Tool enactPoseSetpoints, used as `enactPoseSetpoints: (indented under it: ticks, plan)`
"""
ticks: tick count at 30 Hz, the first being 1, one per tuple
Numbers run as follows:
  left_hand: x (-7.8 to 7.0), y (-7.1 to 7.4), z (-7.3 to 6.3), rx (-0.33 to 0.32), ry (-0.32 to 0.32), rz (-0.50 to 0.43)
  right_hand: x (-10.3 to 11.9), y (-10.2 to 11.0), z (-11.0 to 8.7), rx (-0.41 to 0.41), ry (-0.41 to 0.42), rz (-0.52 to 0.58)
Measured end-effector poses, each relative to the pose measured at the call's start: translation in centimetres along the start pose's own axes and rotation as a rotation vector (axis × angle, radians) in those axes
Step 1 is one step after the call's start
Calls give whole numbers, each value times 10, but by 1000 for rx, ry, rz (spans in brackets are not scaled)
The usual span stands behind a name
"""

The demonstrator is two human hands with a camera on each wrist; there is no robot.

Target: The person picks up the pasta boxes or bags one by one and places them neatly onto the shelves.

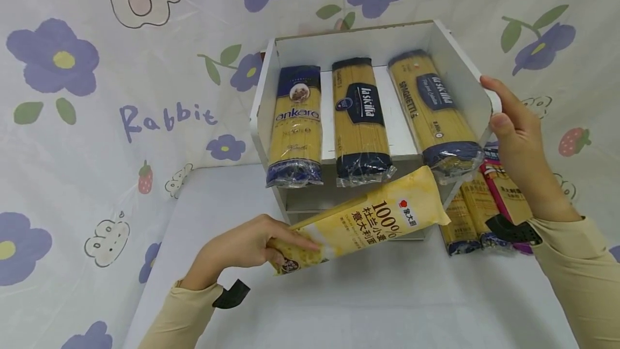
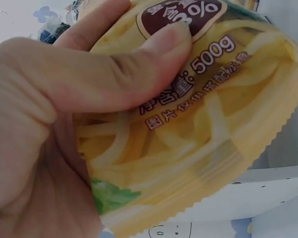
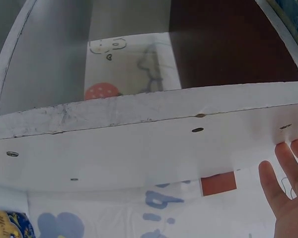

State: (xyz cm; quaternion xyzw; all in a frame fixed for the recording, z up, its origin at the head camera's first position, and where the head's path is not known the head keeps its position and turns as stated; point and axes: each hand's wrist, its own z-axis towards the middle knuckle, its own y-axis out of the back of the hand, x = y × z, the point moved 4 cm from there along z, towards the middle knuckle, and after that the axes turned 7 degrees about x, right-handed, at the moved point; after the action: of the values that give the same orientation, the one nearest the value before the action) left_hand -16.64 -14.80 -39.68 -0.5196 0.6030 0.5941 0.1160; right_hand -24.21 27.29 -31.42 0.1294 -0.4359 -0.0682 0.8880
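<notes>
A yellow pasta packet (image 1: 368, 217), printed "100%" and "500g", slants up to the right in front of the shelf. My left hand (image 1: 261, 238) grips its lower left end; the thumb (image 2: 164, 42) lies across the printed face in the left wrist view. At the upper right, my right hand (image 1: 520, 144) holds the right side panel of the white shelf (image 1: 465, 63) near its front corner. Three of its fingers (image 3: 285, 163) reach the panel in the right wrist view. The shelf's upper tier bears an ankara spaghetti packet (image 1: 296, 133) and two la sicilia packets, middle (image 1: 360, 123) and right (image 1: 436, 112).
More pasta packets (image 1: 477, 206) lean beside the shelf's right side, one with a pink edge (image 1: 506, 190). Under the upper tier is a lower compartment (image 1: 310, 198), partly hidden by the yellow packet. The shelf stands on a white table (image 1: 227, 187) against a flowered cloth (image 1: 184, 79).
</notes>
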Motion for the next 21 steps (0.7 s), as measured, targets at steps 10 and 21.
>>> enactPoseSetpoints:
  ticks: [10,21]
  plan:
    - [18,-8,9,32,2,-60,-2,0,0,-7,5,31]
    - [34,-10,17,21,-64,-156,-5,1,1,4,38,95]
